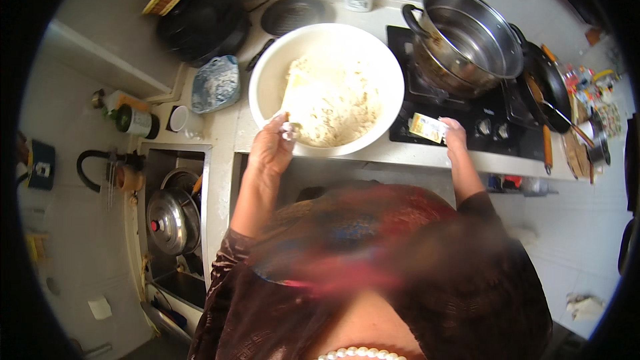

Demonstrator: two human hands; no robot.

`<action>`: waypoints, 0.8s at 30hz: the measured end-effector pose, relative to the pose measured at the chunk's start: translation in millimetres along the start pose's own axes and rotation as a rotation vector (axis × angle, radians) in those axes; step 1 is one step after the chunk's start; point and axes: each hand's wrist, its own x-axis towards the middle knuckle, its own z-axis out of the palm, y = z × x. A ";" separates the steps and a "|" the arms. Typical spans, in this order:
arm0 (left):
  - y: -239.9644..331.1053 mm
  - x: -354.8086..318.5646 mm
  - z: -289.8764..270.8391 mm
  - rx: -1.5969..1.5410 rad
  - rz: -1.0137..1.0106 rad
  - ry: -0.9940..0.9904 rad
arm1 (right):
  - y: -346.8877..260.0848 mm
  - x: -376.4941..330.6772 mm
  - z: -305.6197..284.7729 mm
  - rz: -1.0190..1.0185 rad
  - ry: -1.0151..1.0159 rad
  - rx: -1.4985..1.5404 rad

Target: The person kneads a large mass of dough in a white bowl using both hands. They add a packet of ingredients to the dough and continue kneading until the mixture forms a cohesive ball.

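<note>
Yellow printed packet (pixel 427 128) held in right grip (pixel 455 135); left grip (pixel 272 145), at white bowl (pixel 265 80), unclear.

Pale tiled walls (pixel 67 100) — light counter (pixel 225 160), inset sink (pixel 156 165).

I get a bright picture, its rim black and straight edges bowing near it. Glare on the white basin (pixel 269 90) washes out part of the pale mixture (pixel 337 103). Highlights gleam on the steel pot (pixel 463 47). The patterned clothing (pixel 353 233) blurs out of focus; the sink (pixel 158 163) looks dimmer.
</note>
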 end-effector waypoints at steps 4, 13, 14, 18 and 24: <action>0.4 -5.8 19.7 0.017 0.116 -0.015 | -1.3 5.6 -0.7 -0.222 0.081 -0.314; -5.7 -14.9 29.9 0.192 0.238 -0.068 | -138.5 -45.4 51.2 -0.475 -0.355 0.085; -6.1 -14.7 29.7 0.223 0.245 -0.086 | -155.8 -54.5 62.3 -0.477 -0.456 0.105; -8.5 -16.9 28.5 0.311 0.277 -0.114 | -207.3 -88.2 97.0 -0.398 -0.790 0.366; -10.6 -32.8 27.6 0.248 0.290 -0.107 | -227.3 -98.4 125.3 -0.195 -0.900 0.416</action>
